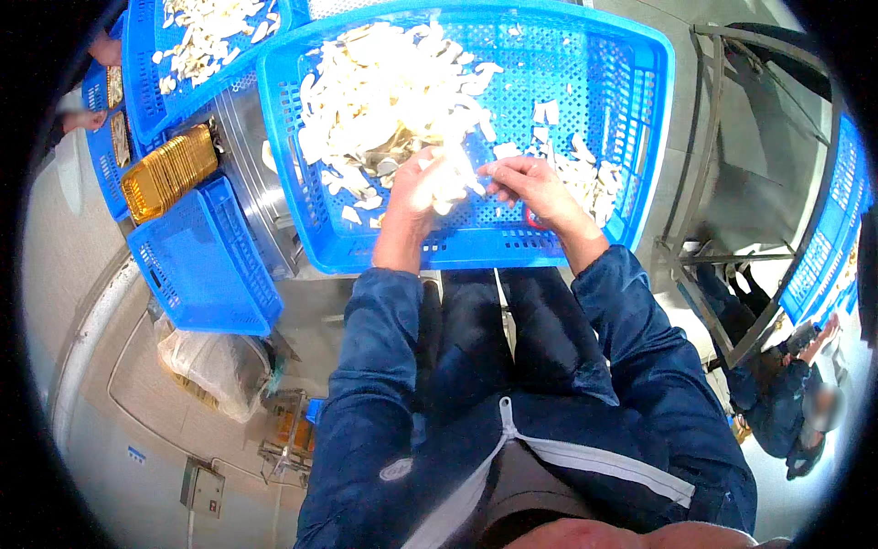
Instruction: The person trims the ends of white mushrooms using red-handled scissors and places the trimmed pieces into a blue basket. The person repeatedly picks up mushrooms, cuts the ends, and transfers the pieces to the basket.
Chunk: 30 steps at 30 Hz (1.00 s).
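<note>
A large blue plastic basket [658, 89] lies across in front of me. A big heap of pale sliced pieces [384, 89], which look like mushroom slices, fills its left part, partly washed out by glare. My left hand [415, 189] is at the near edge of the heap and holds several pale slices [449, 185]. My right hand [531, 182] is just to the right, thumb and forefinger pinched together beside those slices; whether a piece is between them I cannot tell. A smaller pile of slices [603, 182] lies beyond it at the basket's right, and a small red thing [534, 218] shows under my right wrist.
Stacked gold trays [171, 171] stand at the left, above an empty-looking blue basket [206, 261]. Another blue basket [147, 103] with slices is at the upper left, near another person's hand [105, 49]. A metal frame [717, 89] stands at the right; a co-worker [775, 398] is beyond.
</note>
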### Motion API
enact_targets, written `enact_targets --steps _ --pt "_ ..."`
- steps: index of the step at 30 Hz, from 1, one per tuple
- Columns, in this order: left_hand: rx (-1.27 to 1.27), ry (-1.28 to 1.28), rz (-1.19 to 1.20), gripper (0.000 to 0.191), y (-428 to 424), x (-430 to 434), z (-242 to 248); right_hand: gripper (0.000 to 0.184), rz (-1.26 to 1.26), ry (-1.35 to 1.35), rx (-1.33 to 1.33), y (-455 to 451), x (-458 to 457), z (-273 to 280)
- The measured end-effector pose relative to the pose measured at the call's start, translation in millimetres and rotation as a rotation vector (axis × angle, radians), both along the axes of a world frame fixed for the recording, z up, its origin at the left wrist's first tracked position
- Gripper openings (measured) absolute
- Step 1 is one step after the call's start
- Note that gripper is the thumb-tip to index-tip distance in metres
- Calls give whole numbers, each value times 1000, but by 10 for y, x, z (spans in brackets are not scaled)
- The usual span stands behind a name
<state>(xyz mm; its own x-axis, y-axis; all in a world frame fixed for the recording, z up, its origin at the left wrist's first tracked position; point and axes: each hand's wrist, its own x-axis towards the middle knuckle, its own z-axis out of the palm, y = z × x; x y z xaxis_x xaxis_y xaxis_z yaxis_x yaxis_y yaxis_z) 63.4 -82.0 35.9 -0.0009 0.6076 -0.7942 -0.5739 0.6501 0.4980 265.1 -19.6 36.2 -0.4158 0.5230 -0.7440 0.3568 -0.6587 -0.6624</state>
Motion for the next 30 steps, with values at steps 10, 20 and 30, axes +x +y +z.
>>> enact_targets --steps 10,20,30 --pt "10 -165 15 30 42 -106 60 25 308 -410 1275 988 -405 -529" --pt "120 -277 9 32 49 -103 113 24 75 -81 385 762 -112 -280" --pt "166 -339 46 25 155 -89 3 28 -238 230 -113 478 -80 145"
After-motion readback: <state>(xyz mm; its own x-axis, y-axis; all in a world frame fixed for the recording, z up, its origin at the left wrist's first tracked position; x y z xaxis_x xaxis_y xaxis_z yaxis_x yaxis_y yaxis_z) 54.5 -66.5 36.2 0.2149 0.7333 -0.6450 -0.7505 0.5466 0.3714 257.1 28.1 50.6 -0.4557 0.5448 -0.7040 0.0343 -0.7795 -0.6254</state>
